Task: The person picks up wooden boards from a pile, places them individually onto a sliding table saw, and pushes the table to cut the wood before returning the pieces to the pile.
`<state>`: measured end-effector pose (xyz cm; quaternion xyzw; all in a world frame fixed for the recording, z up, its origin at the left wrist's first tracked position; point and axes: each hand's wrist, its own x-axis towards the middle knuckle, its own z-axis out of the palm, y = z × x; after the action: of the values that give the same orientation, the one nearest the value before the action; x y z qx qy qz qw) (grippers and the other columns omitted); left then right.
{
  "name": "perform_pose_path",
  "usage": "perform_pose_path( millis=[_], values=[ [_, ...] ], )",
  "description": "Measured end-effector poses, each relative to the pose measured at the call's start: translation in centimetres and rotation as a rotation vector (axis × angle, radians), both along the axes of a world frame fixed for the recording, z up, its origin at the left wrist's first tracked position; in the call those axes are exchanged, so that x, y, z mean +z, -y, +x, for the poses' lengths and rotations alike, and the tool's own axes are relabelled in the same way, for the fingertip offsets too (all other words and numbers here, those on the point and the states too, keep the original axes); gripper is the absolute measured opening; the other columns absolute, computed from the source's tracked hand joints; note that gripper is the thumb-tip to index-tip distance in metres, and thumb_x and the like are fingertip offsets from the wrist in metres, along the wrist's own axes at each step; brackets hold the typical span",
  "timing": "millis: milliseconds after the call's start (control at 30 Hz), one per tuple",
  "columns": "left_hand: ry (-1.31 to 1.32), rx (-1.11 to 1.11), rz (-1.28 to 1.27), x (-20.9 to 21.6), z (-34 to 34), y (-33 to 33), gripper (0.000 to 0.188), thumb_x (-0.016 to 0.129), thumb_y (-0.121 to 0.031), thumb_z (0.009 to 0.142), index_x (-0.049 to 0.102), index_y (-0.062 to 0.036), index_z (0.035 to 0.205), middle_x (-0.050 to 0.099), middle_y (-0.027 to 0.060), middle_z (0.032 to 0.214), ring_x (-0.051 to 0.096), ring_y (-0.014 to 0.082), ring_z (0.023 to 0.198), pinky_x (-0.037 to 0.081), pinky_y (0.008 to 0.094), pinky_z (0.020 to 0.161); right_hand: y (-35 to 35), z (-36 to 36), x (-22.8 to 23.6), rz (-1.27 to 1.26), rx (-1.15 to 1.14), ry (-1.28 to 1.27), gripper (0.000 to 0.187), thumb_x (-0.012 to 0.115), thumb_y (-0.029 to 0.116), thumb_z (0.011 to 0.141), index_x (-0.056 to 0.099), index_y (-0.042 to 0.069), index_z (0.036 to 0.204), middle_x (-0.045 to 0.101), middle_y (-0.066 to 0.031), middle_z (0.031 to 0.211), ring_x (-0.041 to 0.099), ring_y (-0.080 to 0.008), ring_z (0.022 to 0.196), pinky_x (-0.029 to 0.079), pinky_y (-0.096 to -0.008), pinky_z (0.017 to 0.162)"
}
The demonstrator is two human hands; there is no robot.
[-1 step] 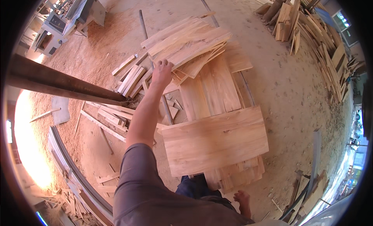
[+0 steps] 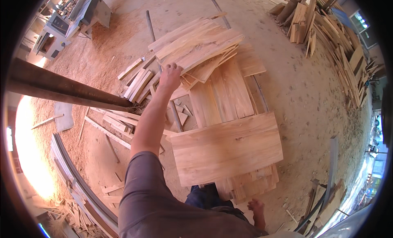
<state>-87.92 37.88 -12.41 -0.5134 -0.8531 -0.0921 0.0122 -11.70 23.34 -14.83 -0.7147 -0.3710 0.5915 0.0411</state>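
left hand (image 2: 170,76) fingers curled on edge of pale rough-sawn plank stack (image 2: 196,45), far end of pile. right hand (image 2: 257,209) low, empty, loosely open. risk: loose planks slide, splinters, overreach.

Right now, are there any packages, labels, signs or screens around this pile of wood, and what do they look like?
None that can be made out: no package, label, sign or screen shows.
Left hand: reaches to the stack of pale wooden boards.
Grey machine: far left on the sawdust, too small to tell any panel.
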Motion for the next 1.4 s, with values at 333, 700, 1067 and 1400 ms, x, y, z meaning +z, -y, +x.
perform_pose_path(
  millis=[333,700,1067,1400],
  values=[
    [-0.081,-0.197,-0.138,9.0,5.7,-0.2,0.021,0.061,-0.002,0.076,0.064,0.0019,0.097,0.07,0.0212,0.087,0.069,0.0386,0.089,0.057,0.0466,0.078,-11.4,-15.4,-2.4,0.146,0.219,-0.236,0.011,0.061,0.012,0.087,0.064,0.003,0.093,0.059,0.0005,0.076,0.052,-0.0088,0.066,0.042,-0.0267,0.057],
    [0.962,0.271,0.639,28.4,19.6,17.3,0.064,0.057,0.0,0.09,0.035,0.0119,0.149,0.071,0.0176,0.101,0.068,0.0172,0.08,0.055,0.0278,0.072,-11.5,-32.0,0.1,-0.713,-0.189,-1.814,0.055,0.064,0.031,0.096,0.05,-0.002,0.138,0.064,-0.018,0.127,0.063,-0.0247,0.117,0.052,-0.0349,0.094],
    [1.631,0.485,0.784,10.7,36.0,28.2,0.071,0.052,-0.001,0.096,0.021,-0.0037,0.159,0.067,0.0153,0.116,0.068,0.0228,0.095,0.057,0.0396,0.084,-7.3,-12.3,5.4,-0.466,-0.241,-1.155,0.06,0.073,0.006,0.079,0.051,-0.006,0.134,0.065,-0.0189,0.121,0.067,-0.0329,0.111,0.058,-0.046,0.093],
    [1.909,0.438,0.692,10.1,46.5,19.2,0.059,0.061,-0.004,0.092,0.04,0.0024,0.147,0.063,0.015,0.125,0.065,0.027,0.112,0.052,0.0433,0.1,-8.6,0.2,6.5,-0.199,-0.324,-1.293,0.073,0.074,0.002,0.073,0.048,-0.002,0.141,0.064,-0.0181,0.127,0.064,-0.0343,0.116,0.051,-0.0482,0.102]
  ],
)
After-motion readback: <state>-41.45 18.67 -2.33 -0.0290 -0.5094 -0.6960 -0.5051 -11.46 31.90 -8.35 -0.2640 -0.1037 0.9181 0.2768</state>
